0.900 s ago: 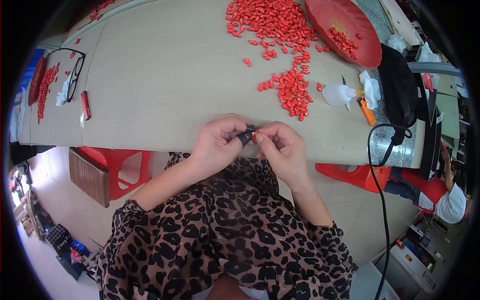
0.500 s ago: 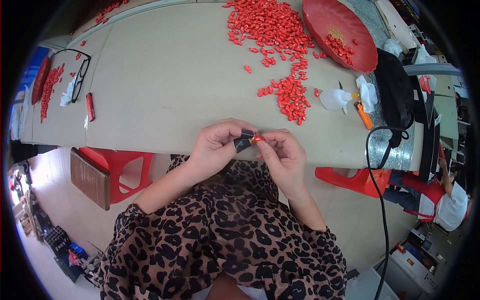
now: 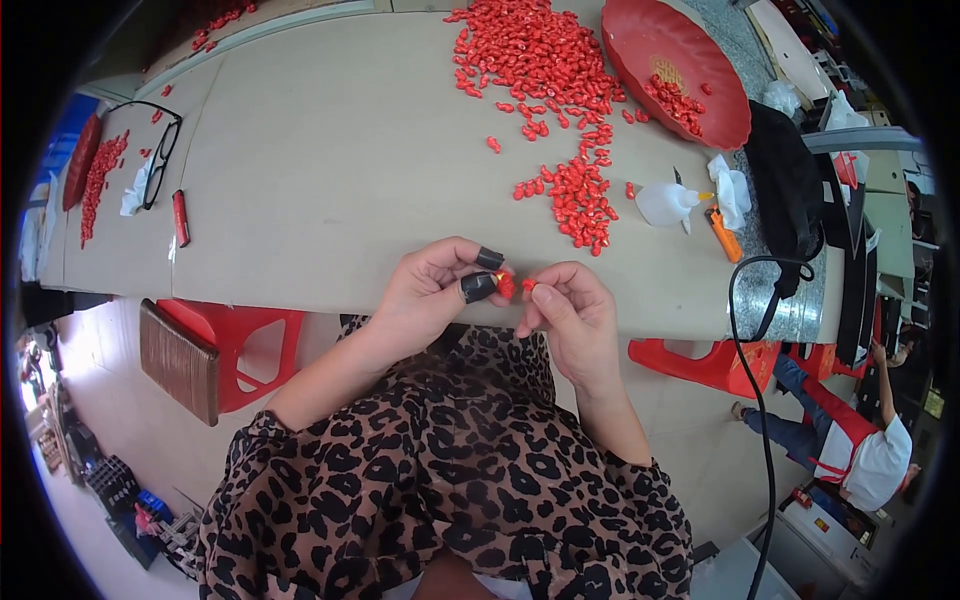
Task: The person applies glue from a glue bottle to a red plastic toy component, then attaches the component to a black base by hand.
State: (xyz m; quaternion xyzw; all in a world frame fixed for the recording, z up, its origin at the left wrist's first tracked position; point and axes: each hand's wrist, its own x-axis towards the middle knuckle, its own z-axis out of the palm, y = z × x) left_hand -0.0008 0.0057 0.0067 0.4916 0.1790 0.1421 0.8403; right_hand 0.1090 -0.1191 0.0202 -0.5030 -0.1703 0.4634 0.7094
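Head view, centre of the frame: holding a red piece with a yellow part (image 3: 506,286) at the narrowed, partly black-wrapped fingertips of the left hand (image 3: 425,292), and pinching a smaller red bit (image 3: 529,286) in the right hand (image 3: 572,310), just beside it. Seemingly handling both parts at close range; fitting or separating, cannot tell. Probably calling next for steady, light fingertips. Touching neither the cluster of red peanut-shaped pieces (image 3: 580,205) at upper centre nor the white squeeze bottle (image 3: 663,205) at right.

the pale table (image 3: 330,180) bears red pieces (image 3: 535,50), a dish (image 3: 695,60), a bottle (image 3: 660,205).
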